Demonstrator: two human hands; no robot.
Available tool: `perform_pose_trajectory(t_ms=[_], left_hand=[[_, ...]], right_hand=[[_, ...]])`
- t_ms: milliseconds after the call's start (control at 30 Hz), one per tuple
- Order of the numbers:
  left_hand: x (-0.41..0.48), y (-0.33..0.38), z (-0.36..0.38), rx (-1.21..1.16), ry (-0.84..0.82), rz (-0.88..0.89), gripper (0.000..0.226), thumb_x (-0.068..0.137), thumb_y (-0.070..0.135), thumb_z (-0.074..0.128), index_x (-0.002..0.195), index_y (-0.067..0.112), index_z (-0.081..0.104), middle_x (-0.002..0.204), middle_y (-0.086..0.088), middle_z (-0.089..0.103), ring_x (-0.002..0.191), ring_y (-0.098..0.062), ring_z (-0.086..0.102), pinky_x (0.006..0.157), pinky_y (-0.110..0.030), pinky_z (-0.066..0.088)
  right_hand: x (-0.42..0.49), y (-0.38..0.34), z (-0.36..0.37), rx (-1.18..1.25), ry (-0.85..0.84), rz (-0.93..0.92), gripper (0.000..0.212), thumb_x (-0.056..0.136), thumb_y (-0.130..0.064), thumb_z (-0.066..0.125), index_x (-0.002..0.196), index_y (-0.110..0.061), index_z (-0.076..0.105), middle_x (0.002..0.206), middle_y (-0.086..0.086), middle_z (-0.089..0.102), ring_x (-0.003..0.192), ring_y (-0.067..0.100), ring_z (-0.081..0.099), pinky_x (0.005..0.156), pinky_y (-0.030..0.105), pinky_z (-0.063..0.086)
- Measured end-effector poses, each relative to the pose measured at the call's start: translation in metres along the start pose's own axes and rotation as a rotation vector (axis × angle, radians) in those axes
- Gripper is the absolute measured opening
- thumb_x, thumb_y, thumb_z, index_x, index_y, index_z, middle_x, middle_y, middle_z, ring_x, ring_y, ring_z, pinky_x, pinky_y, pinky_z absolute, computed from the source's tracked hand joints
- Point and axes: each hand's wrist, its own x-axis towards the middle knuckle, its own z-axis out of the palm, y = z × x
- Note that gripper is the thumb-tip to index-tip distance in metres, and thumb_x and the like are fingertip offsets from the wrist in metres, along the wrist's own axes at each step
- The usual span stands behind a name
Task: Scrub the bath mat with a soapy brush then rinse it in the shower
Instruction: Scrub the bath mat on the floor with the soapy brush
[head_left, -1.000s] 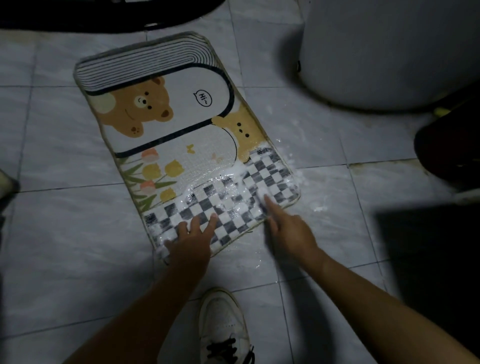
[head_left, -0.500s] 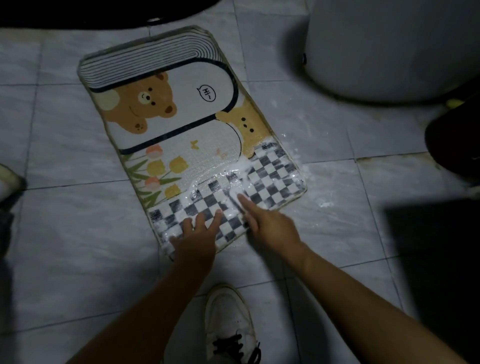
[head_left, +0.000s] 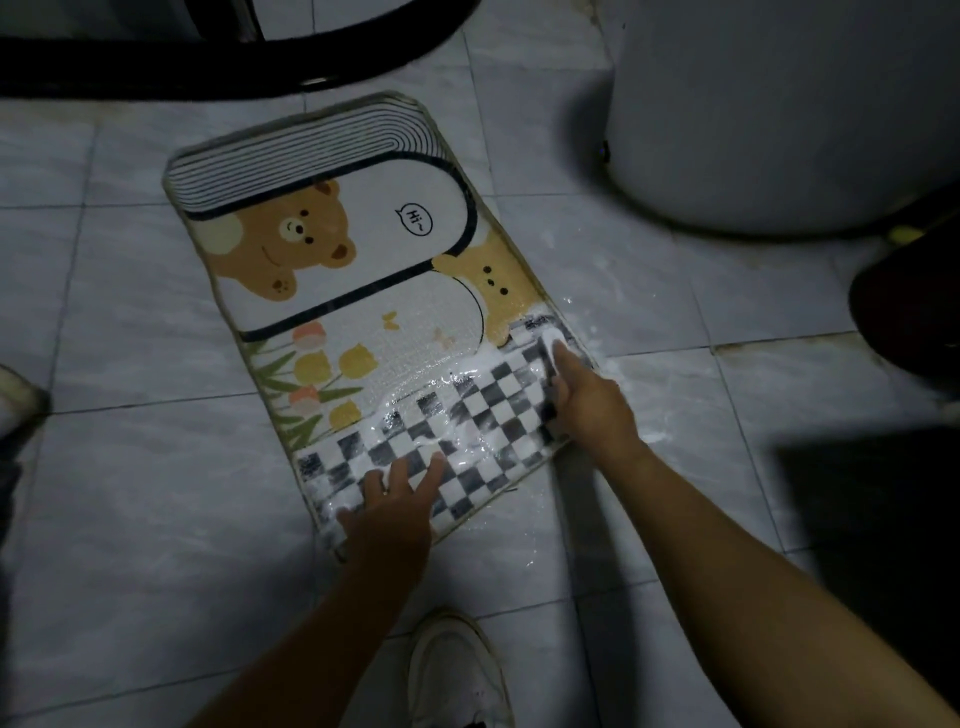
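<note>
Nearest, at 6 o'clock, a white shoe (head_left: 457, 670) on floor tiles (head_left: 156, 519). Just beyond, left hand (head_left: 387, 512) flat, fingers spread, pinning the checkered near end of the bath mat (head_left: 363, 291). Right hand (head_left: 587, 400) curled over a mostly hidden white brush (head_left: 553, 345), now out at the band's 2 o'clock corner, shifted from mid-band half a second back. Likely one more pass through the foam (head_left: 467, 374), with the upper mat not yet scrubbed. Laid flat mid-floor, long axis from 5 to 11 o'clock, striped end far.

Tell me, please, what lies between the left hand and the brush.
Head view: only foamy checkered bath mat, from left hand to brush in right hand.
</note>
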Motion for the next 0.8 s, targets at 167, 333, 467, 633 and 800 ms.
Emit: perform_pose_trajectory(t_ms=[167,333,467,633,800], left_hand=[[0.002,0.0,-0.002,-0.036,-0.004,-0.002,0.087,0.096,0.043,0.059,0.159,0.048,-0.002,0.158,-0.004,0.02,0.142,-0.033,0.021,0.108,-0.064,0.039],[0.002,0.002,-0.001,-0.014,0.011,-0.006,0.087,0.096,0.045,0.059,0.159,0.047,-0.002,0.157,-0.004,0.021,0.142,-0.033,0.024,0.107,-0.063,0.04],[0.002,0.0,-0.001,0.002,0.003,-0.015,0.087,0.097,0.045,0.058,0.159,0.048,-0.003,0.157,-0.003,0.02,0.141,-0.032,0.023,0.106,-0.062,0.042],[0.001,0.0,-0.002,0.004,0.028,0.001,0.085,0.097,0.042,0.057,0.159,0.048,0.0,0.155,-0.003,0.023,0.139,-0.031,0.026,0.102,-0.057,0.047],[0.0,0.002,-0.002,0.01,0.02,0.002,0.085,0.097,0.044,0.058,0.159,0.048,-0.001,0.155,-0.002,0.022,0.139,-0.031,0.027,0.103,-0.058,0.047]], right_hand=[[-0.021,-0.025,0.031,-0.039,-0.213,-0.218,0.05,0.11,-0.041,0.038,0.158,-0.047,0.026,0.1,0.004,0.068,0.074,0.008,0.055,0.068,0.024,0.044],[0.007,0.003,0.012,-0.006,-0.058,-0.059,0.048,0.11,-0.047,0.037,0.157,-0.051,0.028,0.105,0.001,0.07,0.085,0.013,0.064,0.088,0.037,0.056],[-0.011,-0.003,0.014,0.16,-0.014,-0.003,0.046,0.111,-0.043,0.039,0.156,-0.047,0.034,0.099,-0.002,0.07,0.074,0.01,0.064,0.069,0.025,0.052],[-0.061,0.005,0.022,-0.083,-0.246,-0.354,0.05,0.109,-0.047,0.039,0.157,-0.054,0.025,0.102,-0.001,0.066,0.081,0.009,0.06,0.086,0.037,0.059],[-0.016,0.042,-0.009,-0.112,-0.018,-0.031,0.051,0.109,-0.05,0.034,0.159,-0.05,0.023,0.113,0.005,0.071,0.089,0.017,0.066,0.089,0.042,0.058]])
